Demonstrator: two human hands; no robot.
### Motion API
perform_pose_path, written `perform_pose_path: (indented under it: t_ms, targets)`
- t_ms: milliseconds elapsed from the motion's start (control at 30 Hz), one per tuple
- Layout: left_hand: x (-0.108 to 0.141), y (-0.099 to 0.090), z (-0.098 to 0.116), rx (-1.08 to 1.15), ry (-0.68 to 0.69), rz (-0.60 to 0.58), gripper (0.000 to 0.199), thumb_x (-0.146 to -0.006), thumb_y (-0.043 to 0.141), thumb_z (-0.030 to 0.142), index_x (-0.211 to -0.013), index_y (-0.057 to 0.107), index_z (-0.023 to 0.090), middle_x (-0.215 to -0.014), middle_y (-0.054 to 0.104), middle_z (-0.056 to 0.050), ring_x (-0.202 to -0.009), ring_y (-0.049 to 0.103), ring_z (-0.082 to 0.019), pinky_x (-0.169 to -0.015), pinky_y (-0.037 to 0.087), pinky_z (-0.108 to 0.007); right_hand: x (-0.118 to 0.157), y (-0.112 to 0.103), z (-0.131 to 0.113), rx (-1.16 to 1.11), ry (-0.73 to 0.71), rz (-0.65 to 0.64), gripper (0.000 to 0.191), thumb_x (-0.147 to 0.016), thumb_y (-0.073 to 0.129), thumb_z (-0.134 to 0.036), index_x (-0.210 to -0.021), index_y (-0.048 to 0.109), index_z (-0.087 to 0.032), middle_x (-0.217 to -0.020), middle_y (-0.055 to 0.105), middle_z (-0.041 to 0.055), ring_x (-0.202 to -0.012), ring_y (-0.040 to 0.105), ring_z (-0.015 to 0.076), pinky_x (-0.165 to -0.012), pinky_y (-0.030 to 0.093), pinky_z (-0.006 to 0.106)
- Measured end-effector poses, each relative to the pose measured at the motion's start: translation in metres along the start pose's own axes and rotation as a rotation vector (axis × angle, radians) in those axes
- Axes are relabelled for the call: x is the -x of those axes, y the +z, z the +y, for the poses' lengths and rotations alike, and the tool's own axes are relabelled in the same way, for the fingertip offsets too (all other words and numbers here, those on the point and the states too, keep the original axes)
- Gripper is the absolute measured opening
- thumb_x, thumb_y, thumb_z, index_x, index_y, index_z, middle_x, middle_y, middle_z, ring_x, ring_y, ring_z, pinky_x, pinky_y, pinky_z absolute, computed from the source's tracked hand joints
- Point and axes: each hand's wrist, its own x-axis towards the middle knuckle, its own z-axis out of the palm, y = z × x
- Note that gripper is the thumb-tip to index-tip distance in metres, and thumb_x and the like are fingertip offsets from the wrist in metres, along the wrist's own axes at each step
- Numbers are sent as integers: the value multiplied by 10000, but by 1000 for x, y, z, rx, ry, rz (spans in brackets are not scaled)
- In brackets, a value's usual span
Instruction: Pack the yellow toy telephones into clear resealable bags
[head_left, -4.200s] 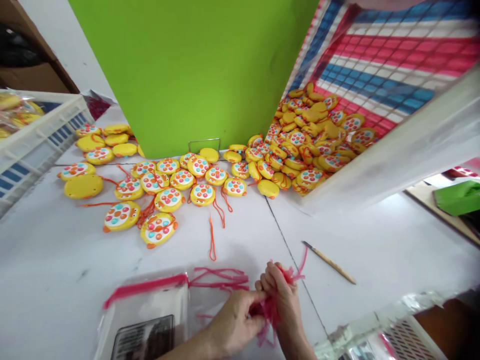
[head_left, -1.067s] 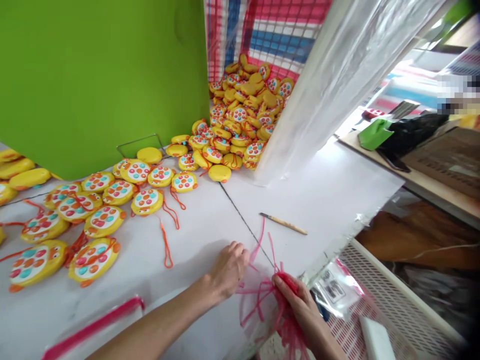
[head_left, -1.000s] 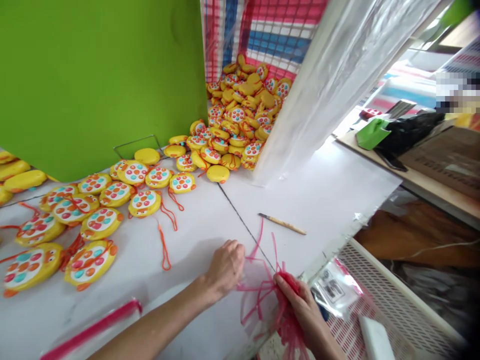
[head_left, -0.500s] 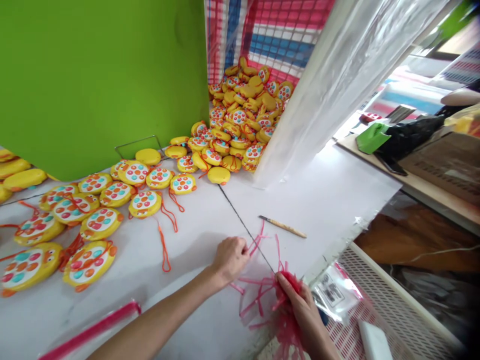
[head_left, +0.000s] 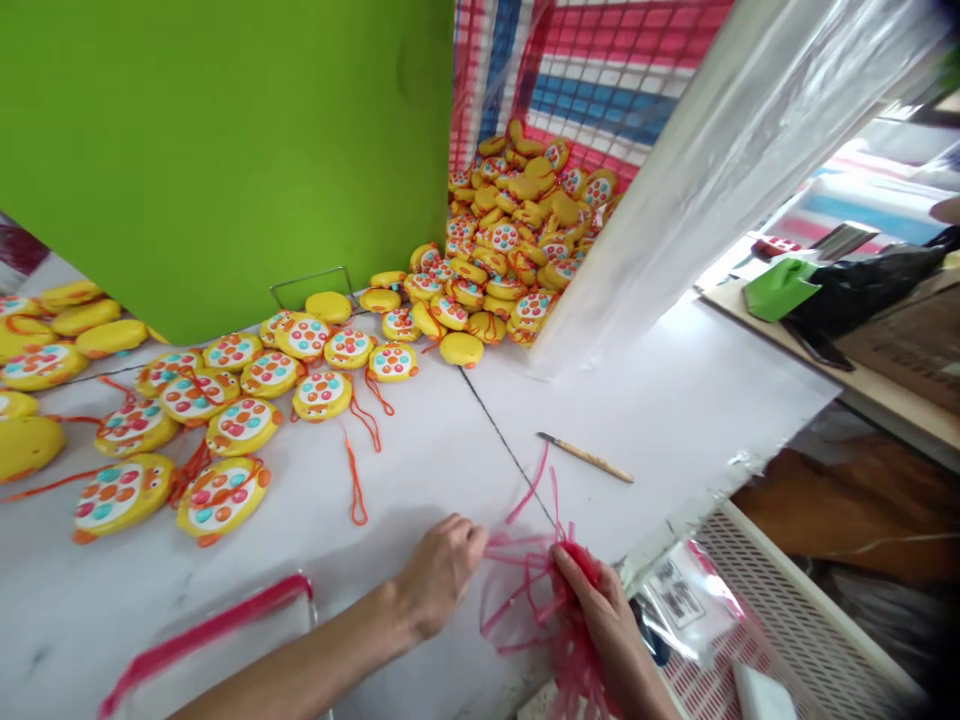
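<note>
My right hand is closed around a bundle of thin, see-through pink strips, redder at its top under my thumb. Loose strips fan out from it to the left and upward over the white table. My left hand has its fingers pinched together at the end of one of these pink strips, left of the bundle; the fingertips are partly hidden. A craft knife with a wooden handle lies above the strips, touching neither hand. Under my left forearm is a clear pouch with a pink edge.
Yellow turtle-shaped toys with coloured dots and orange cords spread across the left, piling up at the back. A green board stands behind them. A plastic-wrapped post rises at right. Below the table edge sits a white basket.
My left hand has moved down and slightly left, drawing a pink strip out sideways. My right hand keeps its grip on the bundle. The view has swung slightly left.
</note>
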Motion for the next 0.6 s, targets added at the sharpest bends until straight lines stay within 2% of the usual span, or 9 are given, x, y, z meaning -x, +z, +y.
perform_pose_path:
  t_ms: [167, 300, 433, 500, 600]
  targets:
    - [-42, -1, 6, 112, -149, 168, 178, -755, 423, 13, -750, 533, 153, -660, 571, 14, -618, 539, -108, -588, 401, -204, -5, -6, 3, -78, 56, 113, 380, -559, 744, -478, -617, 500, -192, -523, 398, -87, -434, 365, 70, -407, 315, 176]
    - [-68, 11, 24, 146, -104, 180, 121, -775, 490, 34, -769, 555, 135, -730, 576, 4, -719, 555, -135, -689, 442, -272, -10, -8, 9, -189, 47, 19, 442, -579, 749, -467, -572, 397, -200, -472, 302, -110, -387, 267, 43, -380, 219, 160]
    - [-77, 20, 33, 186, -23, 135, 131, -743, 542, 3, -732, 556, 133, -804, 576, -5, -858, 543, -166, -812, 435, -350, -13, -5, 14, -214, 22, -2, 469, -594, 748, -472, -542, 368, -202, -444, 286, -110, -383, 259, 47, -379, 212, 167]
    - [-78, 18, 32, 236, -23, 135, 164, -725, 524, -25, -709, 547, 137, -754, 562, 9, -807, 544, -155, -781, 437, -332, -15, -3, 14, -206, 28, 6, 458, -578, 753, -491, -534, 403, -199, -444, 321, -105, -384, 291, 54, -377, 242, 170]
    - [-72, 11, 27, 347, -93, 192, 184, -712, 469, -21, -689, 526, 152, -647, 525, 27, -647, 521, -126, -651, 423, -259, -16, 1, 12, -204, 40, -3, 372, -569, 761, -494, -594, 549, -189, -484, 445, -85, -408, 385, 68, -389, 313, 171]
